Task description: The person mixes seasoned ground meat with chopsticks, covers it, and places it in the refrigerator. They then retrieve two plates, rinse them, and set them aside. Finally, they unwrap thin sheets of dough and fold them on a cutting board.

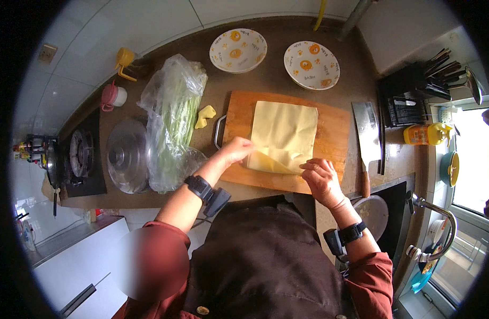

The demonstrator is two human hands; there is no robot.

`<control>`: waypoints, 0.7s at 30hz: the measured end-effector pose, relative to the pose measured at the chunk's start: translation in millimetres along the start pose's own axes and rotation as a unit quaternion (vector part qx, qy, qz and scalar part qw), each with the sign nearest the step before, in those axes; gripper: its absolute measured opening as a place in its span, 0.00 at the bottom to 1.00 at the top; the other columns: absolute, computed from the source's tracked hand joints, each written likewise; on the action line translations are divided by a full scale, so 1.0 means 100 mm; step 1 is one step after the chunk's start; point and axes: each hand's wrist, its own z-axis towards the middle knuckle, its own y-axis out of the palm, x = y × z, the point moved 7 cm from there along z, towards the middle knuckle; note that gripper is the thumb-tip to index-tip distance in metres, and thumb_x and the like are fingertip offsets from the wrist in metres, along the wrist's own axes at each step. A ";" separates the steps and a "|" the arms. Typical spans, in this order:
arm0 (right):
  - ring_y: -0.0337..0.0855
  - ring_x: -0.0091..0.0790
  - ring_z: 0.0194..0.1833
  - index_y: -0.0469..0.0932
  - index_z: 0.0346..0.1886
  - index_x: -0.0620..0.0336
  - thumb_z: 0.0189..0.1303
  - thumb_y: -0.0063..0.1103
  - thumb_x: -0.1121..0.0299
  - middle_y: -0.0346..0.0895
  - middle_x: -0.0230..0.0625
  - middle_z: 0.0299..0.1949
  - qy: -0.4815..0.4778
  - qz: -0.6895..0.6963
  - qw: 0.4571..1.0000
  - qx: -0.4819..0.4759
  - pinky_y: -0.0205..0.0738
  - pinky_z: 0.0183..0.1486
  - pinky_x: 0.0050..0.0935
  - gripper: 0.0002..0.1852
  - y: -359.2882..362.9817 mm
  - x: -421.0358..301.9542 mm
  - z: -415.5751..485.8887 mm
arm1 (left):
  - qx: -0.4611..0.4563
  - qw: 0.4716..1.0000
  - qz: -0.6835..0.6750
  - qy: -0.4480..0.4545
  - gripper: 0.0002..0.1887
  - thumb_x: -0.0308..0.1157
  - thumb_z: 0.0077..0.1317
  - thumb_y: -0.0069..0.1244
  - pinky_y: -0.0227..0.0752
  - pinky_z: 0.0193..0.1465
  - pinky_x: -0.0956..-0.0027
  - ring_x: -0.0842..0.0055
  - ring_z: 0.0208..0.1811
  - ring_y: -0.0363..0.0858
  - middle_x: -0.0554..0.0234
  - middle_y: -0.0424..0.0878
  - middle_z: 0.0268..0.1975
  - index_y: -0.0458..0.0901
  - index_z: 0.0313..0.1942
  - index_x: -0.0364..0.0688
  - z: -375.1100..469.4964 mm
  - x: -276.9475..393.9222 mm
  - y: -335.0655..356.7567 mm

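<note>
A pale yellow, soft square sheet (286,123), probably tofu skin, lies on a wooden cutting board (332,135) with a metal handle on its left side. Along the edge closest to me, part of the sheet is lifted and folded back. My left hand (237,150) pinches the left end of this flap between thumb and fingers. At the sheet's near right corner, my right hand (321,178) grips the other end with its fingertips. To the right of the board lies a cleaver (366,127) with a wooden handle pointing towards me.
Left of the board are a yellow piece of ginger (206,116), a plastic bag of green stalks (174,123) and a glass lid (127,155). Behind it stand two patterned bowls (238,50) (312,65). A utensil rack (404,91), yellow bottle (424,134) and sink faucet (440,211) are on the right.
</note>
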 end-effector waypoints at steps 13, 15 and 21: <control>0.78 0.49 0.43 0.74 0.36 0.60 0.61 0.53 0.73 0.79 0.42 0.37 0.133 0.188 0.970 -0.074 0.69 0.49 0.40 0.03 0.43 0.07 -0.33 | 0.142 0.966 0.029 0.215 0.13 0.36 0.70 0.46 0.69 0.33 0.72 0.82 0.29 0.73 0.67 0.78 0.26 0.78 0.37 0.34 0.07 0.32 -0.11; 0.78 0.52 0.40 0.73 0.35 0.61 0.61 0.52 0.73 0.78 0.44 0.34 0.171 0.184 0.965 -0.071 0.70 0.46 0.42 0.03 0.47 0.14 -0.35 | 0.150 0.959 0.041 0.238 0.12 0.35 0.71 0.45 0.68 0.34 0.73 0.83 0.30 0.72 0.70 0.78 0.27 0.78 0.38 0.34 0.06 0.37 -0.10; 0.82 0.49 0.38 0.73 0.36 0.62 0.62 0.55 0.75 0.80 0.44 0.32 0.206 0.173 0.962 -0.051 0.76 0.40 0.36 0.02 0.53 0.23 -0.41 | 0.202 0.943 0.125 0.233 0.07 0.30 0.68 0.47 0.69 0.36 0.72 0.80 0.30 0.74 0.65 0.79 0.26 0.77 0.37 0.34 -0.01 0.46 -0.11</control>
